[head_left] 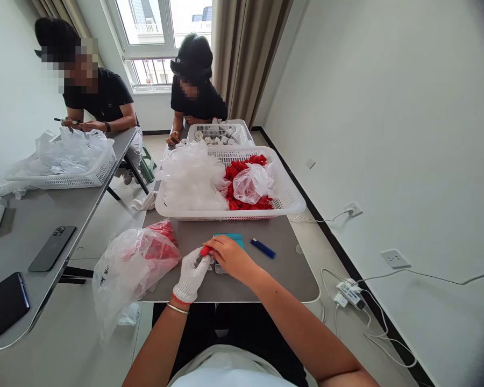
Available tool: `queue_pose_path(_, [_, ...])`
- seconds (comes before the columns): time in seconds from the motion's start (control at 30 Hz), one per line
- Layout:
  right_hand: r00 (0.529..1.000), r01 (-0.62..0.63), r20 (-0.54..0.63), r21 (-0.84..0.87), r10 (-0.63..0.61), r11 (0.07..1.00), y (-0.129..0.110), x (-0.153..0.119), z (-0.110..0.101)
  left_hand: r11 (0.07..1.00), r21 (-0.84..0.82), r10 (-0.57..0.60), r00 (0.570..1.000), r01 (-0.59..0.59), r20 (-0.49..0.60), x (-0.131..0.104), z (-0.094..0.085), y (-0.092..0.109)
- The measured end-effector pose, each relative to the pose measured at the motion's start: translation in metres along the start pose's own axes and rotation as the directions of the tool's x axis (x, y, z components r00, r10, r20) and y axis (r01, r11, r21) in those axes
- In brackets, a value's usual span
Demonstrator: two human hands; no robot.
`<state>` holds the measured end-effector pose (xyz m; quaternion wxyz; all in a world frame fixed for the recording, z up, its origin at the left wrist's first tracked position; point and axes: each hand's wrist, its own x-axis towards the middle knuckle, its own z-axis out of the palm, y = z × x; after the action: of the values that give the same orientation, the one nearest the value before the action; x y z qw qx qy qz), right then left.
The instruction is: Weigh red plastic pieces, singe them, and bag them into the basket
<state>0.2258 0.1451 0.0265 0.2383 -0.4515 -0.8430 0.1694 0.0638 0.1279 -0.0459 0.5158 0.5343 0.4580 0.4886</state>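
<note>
My left hand (192,273), in a white knitted glove with a red cuff, is closed around a small red piece (205,251). The fingertips of my bare right hand (229,253) pinch the same piece from the other side; its exact kind is too small to tell. Behind my right hand lies a flat turquoise item (237,238), partly covered. To the right of my hands a blue box cutter or lighter-like object (263,248) rests on the grey table (284,274). Left of my gloved hand is a clear plastic bag (135,258) with red pieces inside.
A large white basket (292,199) at the table's back holds red pieces (248,205) and plastic bags (196,183). Beyond it stands a smaller basket (242,129) of white pieces. Two people sit ahead. Phones (53,248) lie on the left table. Cables and a power strip (351,294) are at right.
</note>
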Motion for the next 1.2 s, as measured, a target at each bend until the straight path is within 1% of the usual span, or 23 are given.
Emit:
queue_pose_path(0.07, [0.999, -0.007, 0.037, 0.004, 0.007, 1.000, 0.000, -0.001, 0.001, 1.000, 0.004, 0.003, 1.000, -0.003, -0.029, 0.000, 0.000, -0.002])
queue_pose_path(0.13, [0.996, -0.020, 0.085, -0.037, 0.023, 0.999, -0.001, 0.000, 0.000, 1.000, -0.010, -0.012, 0.999, 0.011, -0.048, 0.000, -0.001, -0.004])
queue_pose_path(0.2, [0.990, -0.037, 0.132, -0.059, 0.044, 0.998, -0.002, 0.000, -0.003, 1.000, 0.005, -0.015, 0.999, 0.015, -0.032, 0.001, -0.001, -0.007])
queue_pose_path(0.27, [0.985, -0.060, 0.159, -0.072, 0.071, 0.996, -0.003, 0.001, -0.007, 0.998, 0.057, 0.019, 1.000, -0.018, -0.015, 0.002, -0.001, -0.009])
queue_pose_path(0.33, [0.985, -0.049, 0.159, -0.073, 0.060, 0.996, -0.003, 0.005, -0.014, 0.994, 0.097, 0.054, 0.998, -0.051, -0.024, 0.003, 0.000, -0.008])
queue_pose_path(0.37, [0.990, -0.029, 0.136, -0.063, 0.037, 0.998, -0.002, 0.009, -0.019, 0.994, 0.097, 0.054, 0.998, -0.052, -0.021, 0.003, 0.001, -0.007])
queue_pose_path(0.4, [0.996, -0.008, 0.087, -0.048, 0.013, 0.999, -0.001, 0.015, -0.024, 0.996, 0.082, 0.042, 0.999, -0.041, -0.011, 0.003, 0.002, -0.006])
queue_pose_path(0.47, [0.996, 0.004, -0.083, -0.022, -0.006, 1.000, 0.004, 0.034, -0.034, 1.000, 0.023, 0.006, 1.000, -0.006, 0.008, 0.003, 0.004, -0.004])
queue_pose_path(0.53, [0.966, -0.052, -0.256, -0.029, 0.043, 0.998, 0.012, 0.063, -0.042, 0.999, -0.038, -0.014, 1.000, 0.014, 0.013, 0.003, 0.006, -0.002])
queue_pose_path(0.57, [0.952, -0.094, -0.296, -0.042, 0.078, 0.995, 0.017, 0.078, -0.044, 0.998, -0.054, -0.014, 1.000, 0.014, 0.009, 0.003, 0.007, -0.001])
queue_pose_path(0.6, [0.951, -0.139, -0.287, -0.052, 0.119, 0.989, 0.022, 0.094, -0.045, 0.998, -0.062, -0.011, 1.000, 0.012, 0.006, 0.003, 0.008, -0.001])
queue_pose_path(0.67, [0.967, -0.193, -0.175, -0.036, 0.184, 0.981, 0.031, 0.120, -0.046, 0.998, -0.063, -0.010, 1.000, 0.010, 0.002, 0.003, 0.008, -0.001])
queue_pose_path(0.7, [0.969, -0.208, -0.137, -0.005, 0.206, 0.978, 0.034, 0.129, -0.046, 0.998, -0.062, -0.013, 1.000, 0.013, 0.000, 0.004, 0.007, -0.001])
queue_pose_path(0.73, [0.965, -0.218, -0.138, 0.045, 0.223, 0.975, 0.037, 0.135, -0.047, 0.998, -0.065, -0.020, 1.000, 0.020, -0.004, 0.004, 0.007, -0.001])
queue_pose_path(0.77, [0.951, -0.227, -0.186, 0.114, 0.245, 0.967, 0.040, 0.139, -0.048, 0.997, -0.070, -0.030, 1.000, 0.029, -0.008, 0.005, 0.007, -0.002])
queue_pose_path(0.8, [0.924, -0.230, -0.264, 0.197, 0.278, 0.953, 0.042, 0.140, -0.051, 0.996, -0.074, -0.041, 0.999, 0.040, -0.014, 0.005, 0.006, -0.002])
queue_pose_path(0.87, [0.834, -0.213, -0.417, 0.364, 0.363, 0.907, 0.045, 0.138, -0.057, 0.995, -0.075, -0.060, 0.998, 0.058, -0.020, 0.005, 0.006, -0.003])
queue_pose_path(0.9, [0.786, -0.196, -0.470, 0.427, 0.402, 0.883, 0.046, 0.136, -0.060, 0.995, -0.071, -0.065, 0.998, 0.063, -0.023, 0.005, 0.006, -0.004])
queue_pose_path(0.97, [0.709, -0.164, -0.538, 0.502, 0.455, 0.849, 0.048, 0.133, -0.066, 0.996, -0.068, -0.066, 0.997, 0.063, -0.032, 0.005, 0.006, -0.003])
queue_pose_path(1.07, [0.617, -0.137, -0.600, 0.555, 0.509, 0.821, 0.050, 0.126, -0.074, 0.996, -0.080, -0.051, 0.997, 0.047, -0.057, 0.006, 0.006, -0.001])
queue_pose_path(1.13, [0.588, -0.103, -0.595, 0.616, 0.547, 0.781, 0.050, 0.117, -0.078, 0.995, -0.096, -0.040, 0.997, 0.033, -0.070, 0.007, 0.005, 0.000])
queue_pose_path(1.2, [0.592, -0.040, -0.537, 0.725, 0.601, 0.687, 0.046, 0.100, -0.080, 0.993, -0.115, -0.036, 0.996, 0.027, -0.077, 0.008, 0.005, 0.001])
